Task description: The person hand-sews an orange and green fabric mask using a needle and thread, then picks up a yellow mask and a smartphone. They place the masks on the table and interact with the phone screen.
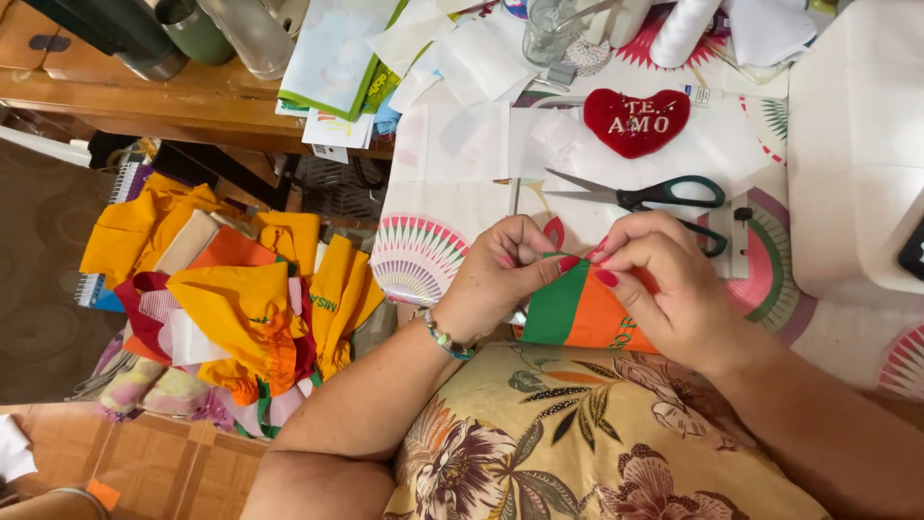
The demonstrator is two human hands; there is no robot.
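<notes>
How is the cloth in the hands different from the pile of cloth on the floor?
The folded piece is one neat green and orange strip, pinched by the left hand and right hand; the heap is many crumpled pieces, mostly yellow-orange, with nobody touching it. The piece sits at the table's edge; the heap lies lower down. Both show orange cloth.

Your count, what shows:
- Two hands at work: left hand (500,274), right hand (664,289), both pinching one green-and-orange fabric piece (582,313).
- One pair of scissors (654,197), green handles.
- One red heart-shaped pincushion (636,120).
- One clear glass (551,29).
- One white thread spool (681,31).
- One beaded bracelet (445,339), on your left wrist.
- One heap of yellow and orange fabric pieces (241,299); exact number in it cannot be told.
- Loose paper sheets (385,58): several, overlapping, uncountable.
</notes>
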